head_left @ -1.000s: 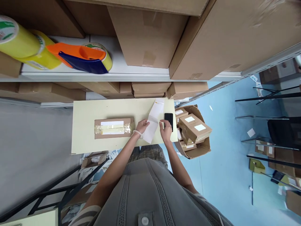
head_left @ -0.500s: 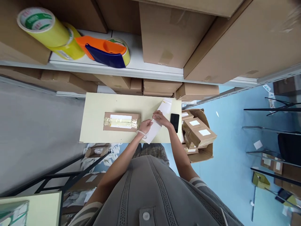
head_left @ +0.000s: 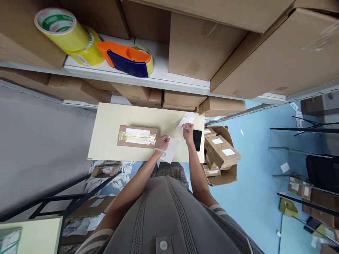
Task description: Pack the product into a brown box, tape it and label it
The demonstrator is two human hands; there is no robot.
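My left hand [head_left: 162, 142] is closed on the edge of a white paper sheet [head_left: 170, 151] over the table's front part. Farther back, my right hand [head_left: 188, 132] is closed on a second white paper piece [head_left: 186, 118], which has a small yellow mark. The two pieces are apart. Left of my left hand lies a taped cardboard box [head_left: 137, 136] with a white label under clear yellowish tape. A black phone [head_left: 197, 140] rests just right of my right hand.
The pale table [head_left: 106, 120] stands before a shelf with cardboard boxes [head_left: 201, 49], yellow tape rolls [head_left: 63, 35] and an orange-and-blue tape dispenser [head_left: 127, 59]. Right of the table, a large open carton [head_left: 233, 176] holds several labelled boxes.
The single long white strip is now two separate pieces. My right hand has moved right, away from my left hand, with one piece; my left hand keeps the other.
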